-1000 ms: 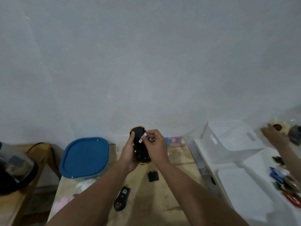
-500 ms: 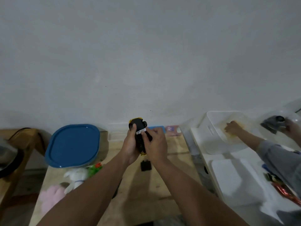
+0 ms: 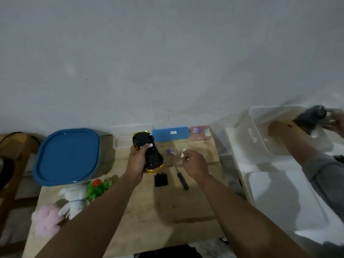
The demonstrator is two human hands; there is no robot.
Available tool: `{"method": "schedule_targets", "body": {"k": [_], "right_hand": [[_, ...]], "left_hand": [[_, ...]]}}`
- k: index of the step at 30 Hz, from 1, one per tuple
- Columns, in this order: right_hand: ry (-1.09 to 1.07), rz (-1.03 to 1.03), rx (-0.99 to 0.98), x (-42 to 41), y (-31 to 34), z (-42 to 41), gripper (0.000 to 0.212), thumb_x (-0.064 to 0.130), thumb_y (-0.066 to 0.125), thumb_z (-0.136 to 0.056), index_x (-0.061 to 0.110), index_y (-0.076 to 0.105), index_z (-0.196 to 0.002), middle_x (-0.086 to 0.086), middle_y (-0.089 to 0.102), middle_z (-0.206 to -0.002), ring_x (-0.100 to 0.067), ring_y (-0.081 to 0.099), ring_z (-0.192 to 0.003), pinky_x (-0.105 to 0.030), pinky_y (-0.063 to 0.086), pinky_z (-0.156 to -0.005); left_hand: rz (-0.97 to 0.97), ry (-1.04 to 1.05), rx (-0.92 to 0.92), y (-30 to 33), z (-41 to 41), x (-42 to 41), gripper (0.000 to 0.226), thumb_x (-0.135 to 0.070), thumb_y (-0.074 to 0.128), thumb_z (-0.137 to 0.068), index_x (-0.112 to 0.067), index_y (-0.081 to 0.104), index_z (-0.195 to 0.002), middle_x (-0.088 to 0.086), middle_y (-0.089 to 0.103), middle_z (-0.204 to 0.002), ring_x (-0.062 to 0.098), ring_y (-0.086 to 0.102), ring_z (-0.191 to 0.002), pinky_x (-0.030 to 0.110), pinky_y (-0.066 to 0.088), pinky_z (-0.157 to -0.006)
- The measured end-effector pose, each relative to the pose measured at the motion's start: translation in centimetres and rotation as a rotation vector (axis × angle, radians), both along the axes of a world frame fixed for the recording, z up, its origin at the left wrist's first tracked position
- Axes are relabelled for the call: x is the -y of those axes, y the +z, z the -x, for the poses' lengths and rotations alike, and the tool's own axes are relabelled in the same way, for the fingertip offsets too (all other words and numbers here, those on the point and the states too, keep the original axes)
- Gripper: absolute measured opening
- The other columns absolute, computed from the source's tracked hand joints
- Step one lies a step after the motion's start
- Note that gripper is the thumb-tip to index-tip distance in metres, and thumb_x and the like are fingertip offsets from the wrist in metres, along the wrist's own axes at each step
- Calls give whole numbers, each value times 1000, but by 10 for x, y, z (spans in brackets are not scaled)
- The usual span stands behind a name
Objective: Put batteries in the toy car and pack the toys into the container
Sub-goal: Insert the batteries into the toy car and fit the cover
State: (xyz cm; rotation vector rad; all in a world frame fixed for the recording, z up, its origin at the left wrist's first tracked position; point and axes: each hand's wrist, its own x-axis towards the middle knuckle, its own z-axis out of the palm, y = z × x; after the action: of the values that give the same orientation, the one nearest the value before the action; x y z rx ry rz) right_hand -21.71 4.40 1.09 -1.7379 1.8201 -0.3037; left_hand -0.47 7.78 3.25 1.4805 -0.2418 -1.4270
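Gold-trimmed toy car (image 3: 148, 153), underside up in the closed left hand (image 3: 136, 161), exposing its battery bay; right hand (image 3: 193, 162) beside it pinches a battery (image 3: 183, 153). Below the car: compartment cover (image 3: 161, 180), screwdriver (image 3: 181, 176).

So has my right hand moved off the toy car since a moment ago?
Yes. The right hand has left the toy car and moved rightward, now pinching a battery above the screwdriver.
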Motion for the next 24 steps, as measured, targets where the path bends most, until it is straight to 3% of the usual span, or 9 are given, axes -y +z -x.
{"method": "schedule_targets", "body": {"k": [4, 8, 15, 18, 21, 24], "right_hand": [[228, -41, -99, 26, -22, -17, 27, 19, 63, -91, 19, 68, -118, -6, 66, -113, -28, 62, -104, -37, 54, -83], [384, -34, -187, 51, -48, -40, 27, 18, 60, -94, 20, 62, -121, -6, 60, -114, -29, 58, -107, -38, 51, -85], [572, -26, -274, 69, -61, -54, 32, 20, 52, -98, 20, 58, -130, -8, 55, -119, -29, 56, -107, -41, 51, -88], [416, -4, -139, 70, -49, -51, 26, 21, 58, -93, 23, 61, -118, -5, 61, -111, -28, 61, -100, -38, 52, -81], [146, -119, 242, 70, -21, -50, 25, 14, 68, -89, 24, 61, -111, 2, 68, -94, -22, 66, -87, -29, 50, -68], [90, -173, 498, 70, 13, -53, 23, 14, 83, -81, 25, 66, -93, 4, 70, -81, -16, 68, -78, -30, 55, -69]], "left_hand": [[-73, 53, -49, -15, -6, -6, 49, -37, 67, -98, -12, 52, -138, 23, 70, -124, 39, 74, -99, 42, 62, -68], [-79, 31, -85, -18, -13, -15, 52, -48, 65, -96, -15, 63, -135, 22, 72, -123, 38, 74, -100, 47, 59, -83], [-8, 38, -116, -5, -12, -26, 50, -53, 51, -103, -17, 69, -133, 14, 73, -108, 31, 72, -94, 44, 59, -85], [8, 49, -137, 2, -11, -25, 51, -54, 52, -102, -16, 71, -131, 14, 73, -108, 31, 72, -93, 47, 57, -90], [52, 51, -229, 12, -8, -24, 51, -48, 42, -107, -14, 71, -132, 11, 71, -104, 30, 67, -86, 46, 56, -87], [25, 72, -219, 20, -5, -24, 49, -43, 37, -109, -12, 70, -127, 15, 72, -101, 32, 68, -84, 44, 61, -77]]}}
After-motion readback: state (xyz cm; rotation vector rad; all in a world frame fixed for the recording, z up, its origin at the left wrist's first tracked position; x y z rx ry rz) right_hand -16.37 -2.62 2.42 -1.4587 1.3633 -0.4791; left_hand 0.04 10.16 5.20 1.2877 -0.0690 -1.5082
